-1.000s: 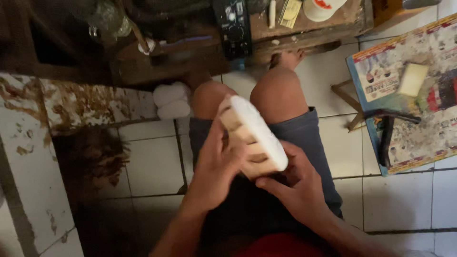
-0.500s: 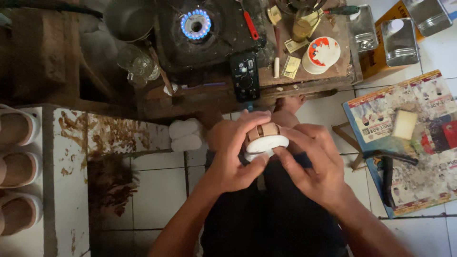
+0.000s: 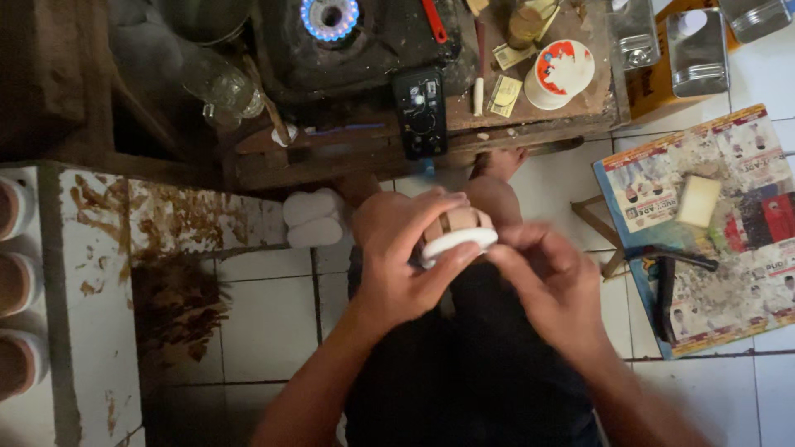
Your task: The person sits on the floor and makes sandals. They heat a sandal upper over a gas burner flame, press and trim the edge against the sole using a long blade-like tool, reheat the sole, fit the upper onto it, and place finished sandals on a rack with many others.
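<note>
The shoe (image 3: 456,234) is small, with a thick white sole and a tan upper crossed by darker strap bands. It is seen end-on, sole edge facing the camera and curving below the upper. It sits just above the knee (image 3: 490,199), off the floor, held between the left hand (image 3: 403,263) and the right hand (image 3: 551,281), whose fingers wrap its sides.

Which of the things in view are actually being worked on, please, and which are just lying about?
In hand:
- white-edged shoe sole
- left hand gripping it
- right hand at its edge

Lying about:
- lit gas burner
- black meter
- red-and-white tub
- hammer
- pale block
- white soles
</note>
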### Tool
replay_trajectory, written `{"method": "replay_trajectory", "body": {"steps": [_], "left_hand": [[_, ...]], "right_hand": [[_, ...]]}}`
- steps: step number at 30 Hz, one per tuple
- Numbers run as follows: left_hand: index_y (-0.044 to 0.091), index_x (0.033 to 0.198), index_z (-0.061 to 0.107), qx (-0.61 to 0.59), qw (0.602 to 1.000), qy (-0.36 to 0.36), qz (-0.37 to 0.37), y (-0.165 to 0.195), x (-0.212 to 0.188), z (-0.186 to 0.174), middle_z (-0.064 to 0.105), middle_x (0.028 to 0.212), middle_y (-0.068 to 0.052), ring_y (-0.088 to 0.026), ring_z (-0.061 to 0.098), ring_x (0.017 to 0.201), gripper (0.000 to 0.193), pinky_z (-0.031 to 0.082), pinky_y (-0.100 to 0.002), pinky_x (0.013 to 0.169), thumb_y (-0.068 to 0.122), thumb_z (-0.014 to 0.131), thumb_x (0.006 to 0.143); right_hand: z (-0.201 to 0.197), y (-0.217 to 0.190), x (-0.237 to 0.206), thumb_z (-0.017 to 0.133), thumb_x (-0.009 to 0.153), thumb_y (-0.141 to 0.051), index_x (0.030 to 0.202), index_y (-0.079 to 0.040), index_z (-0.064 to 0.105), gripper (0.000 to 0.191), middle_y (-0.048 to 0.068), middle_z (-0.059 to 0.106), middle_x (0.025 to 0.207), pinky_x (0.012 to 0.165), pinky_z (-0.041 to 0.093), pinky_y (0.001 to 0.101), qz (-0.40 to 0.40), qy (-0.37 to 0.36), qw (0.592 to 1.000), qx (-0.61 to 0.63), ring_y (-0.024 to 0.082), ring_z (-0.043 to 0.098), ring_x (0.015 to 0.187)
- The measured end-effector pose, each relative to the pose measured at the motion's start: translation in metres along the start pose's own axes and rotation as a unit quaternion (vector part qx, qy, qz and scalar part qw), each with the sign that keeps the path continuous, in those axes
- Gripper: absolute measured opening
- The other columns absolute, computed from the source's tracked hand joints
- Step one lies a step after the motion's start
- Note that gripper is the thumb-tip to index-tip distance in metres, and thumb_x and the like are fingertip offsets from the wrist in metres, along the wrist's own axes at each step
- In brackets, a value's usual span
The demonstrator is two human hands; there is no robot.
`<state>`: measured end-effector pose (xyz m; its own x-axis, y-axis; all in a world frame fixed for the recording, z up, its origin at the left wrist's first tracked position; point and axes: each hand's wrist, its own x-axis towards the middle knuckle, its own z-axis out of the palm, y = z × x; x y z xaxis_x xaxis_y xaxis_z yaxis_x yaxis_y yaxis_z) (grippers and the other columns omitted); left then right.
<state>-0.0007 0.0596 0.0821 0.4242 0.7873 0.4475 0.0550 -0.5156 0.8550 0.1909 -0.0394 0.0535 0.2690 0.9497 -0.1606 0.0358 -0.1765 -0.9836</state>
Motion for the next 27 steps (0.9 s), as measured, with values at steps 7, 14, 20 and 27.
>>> {"method": "replay_trajectory", "body": {"steps": [7, 14, 20, 27], "left_hand": [[0.016, 0.126, 0.058, 0.053, 0.984, -0.119, 0.118, 0.037, -0.041, 0.020, 0.060, 0.126, -0.018, -0.037, 0.055, 0.124, 0.061, 0.039, -0.050, 0.112, 0.039, 0.085, 0.076], [0.001, 0.153, 0.037, -0.562, 0.771, 0.032, -0.298, 0.028, -0.062, 0.017, 0.055, 0.135, -0.010, -0.022, 0.056, 0.124, 0.091, 0.047, -0.037, 0.108, 0.046, 0.080, 0.087], [0.002, 0.145, 0.042, -0.528, 0.774, 0.014, -0.349, 0.041, -0.074, 0.012, 0.058, 0.122, -0.011, -0.021, 0.061, 0.112, 0.073, 0.051, -0.036, 0.098, 0.020, 0.072, 0.082], [0.002, 0.143, 0.045, -0.427, 0.843, -0.049, -0.323, 0.049, -0.076, 0.010, 0.061, 0.123, -0.013, -0.021, 0.064, 0.114, 0.064, 0.054, -0.038, 0.101, 0.018, 0.071, 0.086]], "right_hand": [[-0.002, 0.016, -0.056, 0.073, 0.082, -0.026, 0.142, 0.001, 0.054, 0.068, 0.014, 0.070, 0.126, 0.092, 0.055, 0.0354, 0.244, -0.091, 0.903, 0.341, 0.023, 0.069, 0.109], [-0.005, -0.006, -0.065, 0.089, 0.074, -0.020, 0.146, 0.002, 0.050, 0.084, 0.016, 0.065, 0.135, 0.104, 0.048, 0.0355, -0.118, -0.166, 0.972, -0.119, 0.024, 0.063, 0.124], [-0.020, -0.033, -0.057, 0.074, 0.090, -0.004, 0.142, -0.002, 0.061, 0.053, 0.013, 0.074, 0.122, 0.099, 0.059, 0.0325, -0.053, -0.120, 0.991, -0.029, 0.019, 0.073, 0.110], [-0.015, -0.062, -0.037, 0.078, 0.080, -0.002, 0.131, -0.003, 0.064, 0.053, 0.011, 0.077, 0.114, 0.083, 0.063, 0.0278, -0.158, -0.161, 0.957, -0.179, 0.016, 0.079, 0.097]]}}
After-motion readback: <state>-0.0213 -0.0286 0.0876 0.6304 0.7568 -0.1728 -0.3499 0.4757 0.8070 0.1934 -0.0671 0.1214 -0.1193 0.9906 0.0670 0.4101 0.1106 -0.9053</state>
